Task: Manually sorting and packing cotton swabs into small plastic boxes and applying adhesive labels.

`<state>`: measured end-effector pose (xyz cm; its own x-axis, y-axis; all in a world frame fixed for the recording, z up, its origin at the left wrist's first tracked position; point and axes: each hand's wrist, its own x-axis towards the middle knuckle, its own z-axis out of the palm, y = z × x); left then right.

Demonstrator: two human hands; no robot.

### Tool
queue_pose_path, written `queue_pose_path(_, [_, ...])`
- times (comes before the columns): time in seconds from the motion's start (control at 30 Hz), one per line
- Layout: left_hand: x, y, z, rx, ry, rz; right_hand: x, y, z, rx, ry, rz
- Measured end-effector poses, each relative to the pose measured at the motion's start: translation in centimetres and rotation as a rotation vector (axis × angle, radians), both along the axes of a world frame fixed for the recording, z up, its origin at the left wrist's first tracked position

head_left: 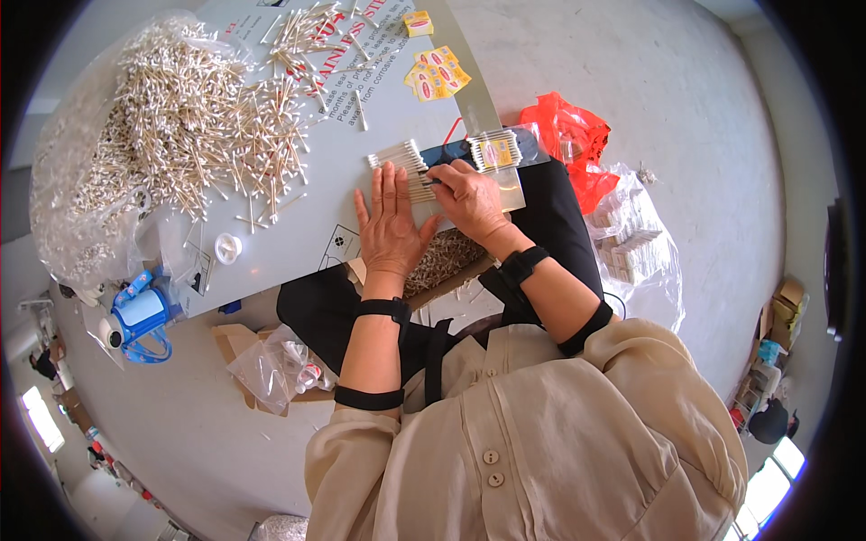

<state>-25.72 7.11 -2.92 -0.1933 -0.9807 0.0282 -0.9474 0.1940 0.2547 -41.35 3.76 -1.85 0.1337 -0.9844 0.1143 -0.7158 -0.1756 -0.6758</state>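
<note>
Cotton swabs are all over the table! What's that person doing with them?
The person's left hand lies palm down over a row of cotton swabs on the table. The right hand is curled at the row's right side; whether it pinches anything is unclear. Beside it, more swabs lie with a yellow card over them. To the left, a heap of loose swabs spills from a clear bag.

The cotton swabs (394, 155) have white tips on pale sticks, and the cards (438, 72) are yellow with red ovals. The plastic bag (570, 126) is bright red, the shirt (559, 424) beige, the wristbands (521, 264) black.
</note>
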Motion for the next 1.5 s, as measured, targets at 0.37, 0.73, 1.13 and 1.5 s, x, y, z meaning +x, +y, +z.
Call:
queue_pose_path(0.37, [0.0, 0.0, 0.0, 0.003, 0.008, 0.005, 0.2, -0.7, 0.1, 0.005, -0.067, -0.005])
queue_pose_path(0.73, [0.0, 0.1, 0.0, -0.015, 0.018, -0.003, 0.6, -1.3, 0.2, 0.038, 0.019, 0.008])
queue_pose_path(1.13, [0.2, 0.2, -0.2, -0.002, 0.018, -0.018, 1.3, -3.3, 0.1, -0.034, -0.048, 0.018])
queue_pose_path(1.5, [0.2, 0.1, -0.4, -0.013, 0.021, -0.025, 1.5, -4.6, -0.8, -0.013, 0.031, 0.113])
